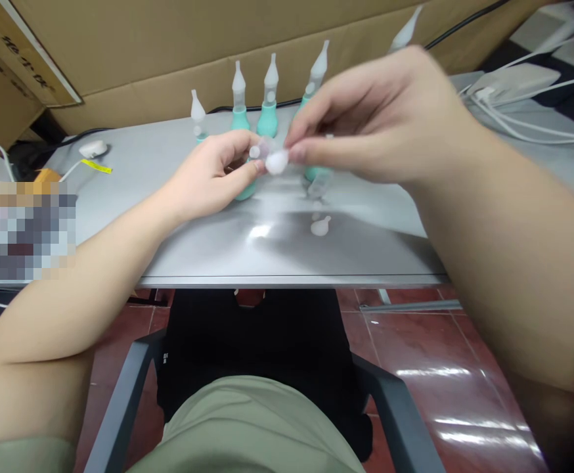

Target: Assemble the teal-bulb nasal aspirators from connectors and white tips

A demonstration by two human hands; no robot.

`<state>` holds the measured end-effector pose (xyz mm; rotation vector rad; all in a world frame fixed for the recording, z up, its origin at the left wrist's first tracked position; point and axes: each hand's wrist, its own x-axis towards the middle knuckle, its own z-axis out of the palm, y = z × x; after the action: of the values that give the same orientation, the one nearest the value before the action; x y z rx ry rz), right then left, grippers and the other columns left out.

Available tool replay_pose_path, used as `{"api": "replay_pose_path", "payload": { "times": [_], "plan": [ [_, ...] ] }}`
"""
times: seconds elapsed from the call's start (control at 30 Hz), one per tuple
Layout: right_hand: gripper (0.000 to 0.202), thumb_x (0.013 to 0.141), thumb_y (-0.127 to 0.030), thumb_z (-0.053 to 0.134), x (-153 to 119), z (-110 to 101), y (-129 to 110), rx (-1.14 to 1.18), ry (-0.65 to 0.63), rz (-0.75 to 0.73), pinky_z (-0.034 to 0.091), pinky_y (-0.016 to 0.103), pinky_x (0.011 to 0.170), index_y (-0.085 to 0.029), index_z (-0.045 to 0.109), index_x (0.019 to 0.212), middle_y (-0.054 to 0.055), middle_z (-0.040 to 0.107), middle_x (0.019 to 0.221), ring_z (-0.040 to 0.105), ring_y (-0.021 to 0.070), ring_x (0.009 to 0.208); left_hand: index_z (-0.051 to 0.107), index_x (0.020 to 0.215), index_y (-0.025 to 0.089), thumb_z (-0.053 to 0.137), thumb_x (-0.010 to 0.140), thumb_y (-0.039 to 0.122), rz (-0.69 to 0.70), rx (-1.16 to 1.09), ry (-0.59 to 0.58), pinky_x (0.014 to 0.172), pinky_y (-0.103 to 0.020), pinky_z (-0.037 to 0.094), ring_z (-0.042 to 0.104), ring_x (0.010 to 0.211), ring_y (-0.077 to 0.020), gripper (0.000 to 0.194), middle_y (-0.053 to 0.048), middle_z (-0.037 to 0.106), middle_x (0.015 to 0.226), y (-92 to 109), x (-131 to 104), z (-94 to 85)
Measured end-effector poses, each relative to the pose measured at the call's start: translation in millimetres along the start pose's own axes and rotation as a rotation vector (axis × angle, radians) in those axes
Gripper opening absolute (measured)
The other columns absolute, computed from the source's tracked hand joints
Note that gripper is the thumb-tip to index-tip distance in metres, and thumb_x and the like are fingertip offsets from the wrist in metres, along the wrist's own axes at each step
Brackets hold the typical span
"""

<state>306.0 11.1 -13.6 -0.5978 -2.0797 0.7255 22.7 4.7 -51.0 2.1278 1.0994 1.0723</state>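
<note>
My left hand [218, 167] is closed round a nasal aspirator with a teal bulb [246, 191], whose base shows below the fingers. At its upper end, by my thumb, is a clear plastic section [266, 146]. My right hand [366, 121], a little blurred, pinches a white nozzle tip [277, 162] right beside that clear section. Whether the two parts are joined, I cannot tell. Under my right hand another teal bulb [315, 173] lies with a clear tube [319, 186]. A loose white nozzle tip [320, 226] rests nearer the table's front edge.
Several aspirators, such as this teal one [267, 119], stand upright along the back of the grey table [193, 256]. Behind them rises a cardboard wall [144, 52]. White cables [508, 118] crowd the right; a white device [93, 148] sits at the left.
</note>
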Motion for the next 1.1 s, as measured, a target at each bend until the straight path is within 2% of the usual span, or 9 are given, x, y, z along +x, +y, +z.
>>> {"api": "replay_pose_path", "payload": {
  "times": [0.1, 0.3, 0.43, 0.53, 0.63, 0.73, 0.9, 1.0, 1.1],
  "plan": [
    [0.033, 0.093, -0.065, 0.114, 5, 0, 4, 0.048, 0.197, 0.067, 0.070, 0.050, 0.097, -0.040, 0.093, 0.088, 0.000, 0.095, 0.107, 0.089, 0.0266, 0.102, 0.090, 0.120, 0.027, 0.078, 0.113, 0.034, -0.002, -0.047, -0.077, 0.104, -0.045, 0.074, 0.086, 0.102, -0.0267, 0.015, -0.005, 0.090, 0.108, 9, -4, -2.6],
    [0.030, 0.082, -0.050, 0.120, 11, 9, 13, 0.232, 0.203, 0.099, 0.073, 0.040, 0.088, -0.039, 0.092, 0.083, -0.001, 0.091, 0.093, 0.083, 0.0221, 0.085, 0.085, 0.107, 0.025, 0.076, 0.109, 0.031, 0.025, -0.144, -0.100, 0.097, -0.041, 0.066, 0.076, 0.089, -0.0215, 0.012, -0.002, 0.081, 0.095, 17, -3, -1.2],
    [0.040, 0.082, -0.061, 0.126, 8, 14, 14, 0.312, 0.230, 0.093, 0.075, 0.042, 0.091, -0.038, 0.094, 0.087, -0.002, 0.090, 0.093, 0.079, 0.0245, 0.084, 0.086, 0.106, 0.023, 0.077, 0.108, 0.029, 0.043, -0.177, -0.114, 0.093, -0.039, 0.061, 0.071, 0.086, -0.0197, 0.010, -0.001, 0.077, 0.092, 16, -3, -0.2],
    [0.040, 0.081, -0.057, 0.127, 8, 14, 15, 0.343, 0.223, 0.079, 0.073, 0.040, 0.088, -0.035, 0.094, 0.087, 0.000, 0.088, 0.092, 0.078, 0.0229, 0.082, 0.086, 0.108, 0.023, 0.078, 0.110, 0.030, 0.070, -0.199, -0.115, 0.092, -0.039, 0.059, 0.070, 0.086, -0.0190, 0.011, -0.001, 0.076, 0.092, 13, -4, 0.2],
    [0.033, 0.083, -0.045, 0.126, 9, 13, 20, 0.356, 0.194, 0.056, 0.071, 0.038, 0.083, -0.034, 0.095, 0.089, 0.001, 0.087, 0.090, 0.079, 0.0214, 0.082, 0.086, 0.106, 0.024, 0.082, 0.116, 0.039, 0.104, -0.206, -0.115, 0.090, -0.039, 0.058, 0.070, 0.087, -0.0193, 0.019, -0.002, 0.077, 0.092, 10, -4, 0.7],
    [0.025, 0.086, -0.041, 0.122, 11, 12, 24, 0.337, 0.172, 0.046, 0.071, 0.037, 0.081, -0.035, 0.098, 0.093, 0.000, 0.089, 0.092, 0.081, 0.0205, 0.082, 0.087, 0.106, 0.024, 0.087, 0.120, 0.056, 0.114, -0.219, -0.107, 0.092, -0.040, 0.061, 0.073, 0.090, -0.0208, 0.035, -0.003, 0.078, 0.093, 10, -3, 1.3],
    [0.019, 0.090, -0.037, 0.120, 10, 11, 27, 0.319, 0.139, 0.020, 0.071, 0.037, 0.082, -0.037, 0.102, 0.096, -0.002, 0.092, 0.094, 0.083, 0.0204, 0.083, 0.088, 0.104, 0.025, 0.088, 0.114, 0.088, 0.139, -0.204, -0.114, 0.090, -0.042, 0.064, 0.073, 0.086, -0.0212, 0.064, -0.004, 0.080, 0.094, 12, -2, 1.8],
    [0.016, 0.092, -0.029, 0.116, 10, 9, 27, 0.327, 0.113, 0.007, 0.070, 0.035, 0.083, -0.037, 0.104, 0.098, -0.002, 0.092, 0.095, 0.084, 0.0179, 0.084, 0.089, 0.107, 0.026, 0.085, 0.114, 0.093, 0.161, -0.175, -0.109, 0.091, -0.043, 0.066, 0.076, 0.087, -0.0222, 0.068, -0.004, 0.081, 0.094, 11, -1, 1.7],
    [0.015, 0.094, -0.026, 0.114, 8, 8, 27, 0.318, 0.101, 0.008, 0.071, 0.033, 0.085, -0.037, 0.104, 0.100, -0.004, 0.092, 0.096, 0.085, 0.0165, 0.085, 0.088, 0.106, 0.025, 0.083, 0.120, 0.087, 0.194, -0.152, -0.105, 0.089, -0.042, 0.064, 0.075, 0.086, -0.0212, 0.063, -0.004, 0.081, 0.095, 11, -1, 0.8]
  ]
}}
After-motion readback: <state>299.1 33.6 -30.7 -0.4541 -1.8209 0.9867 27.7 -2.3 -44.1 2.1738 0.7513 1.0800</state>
